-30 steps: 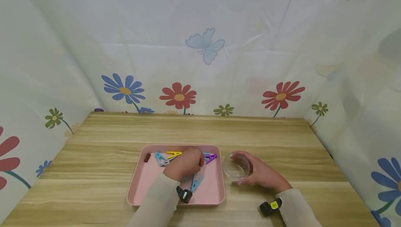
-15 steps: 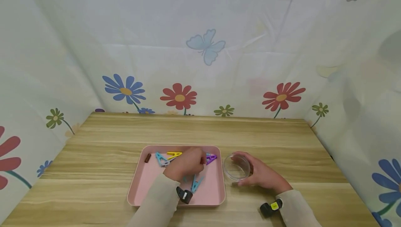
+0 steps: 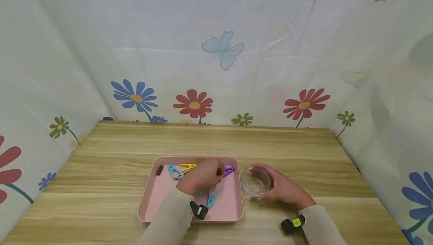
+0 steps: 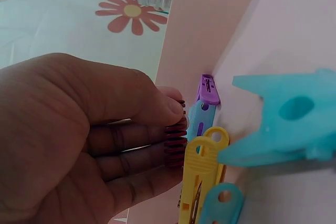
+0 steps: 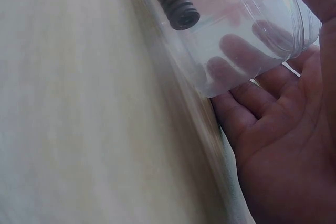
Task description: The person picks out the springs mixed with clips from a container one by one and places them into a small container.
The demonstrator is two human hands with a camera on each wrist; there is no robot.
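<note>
My left hand (image 3: pixel 203 177) is over the far middle of the pink tray (image 3: pixel 241 207). In the left wrist view its thumb and fingers pinch a dark red coil spring (image 4: pixel 176 148), close beside yellow and blue clothespins. On the table right of the tray, my right hand (image 3: pixel 282 188) grips a clear round jar (image 5: pixel 215 45) around its side. Through the jar's wall in the right wrist view shows a dark coil spring (image 5: pixel 173 1) lying inside. The head view hides the pinched spring behind the left hand.
A brown spring (image 3: pixel 159 170) lies in the tray's far left corner. Around the left hand are a yellow clothespin (image 3: pixel 188 166), a purple clothespin (image 3: pixel 229 171), and light blue clothespins, one (image 3: pixel 212 198) nearer the front. A flowered white curtain (image 3: pixel 162 64) surrounds the table.
My left hand has shifted slightly to the right inside the tray, toward the purple clothespin. The right hand and the jar have stayed in place.
</note>
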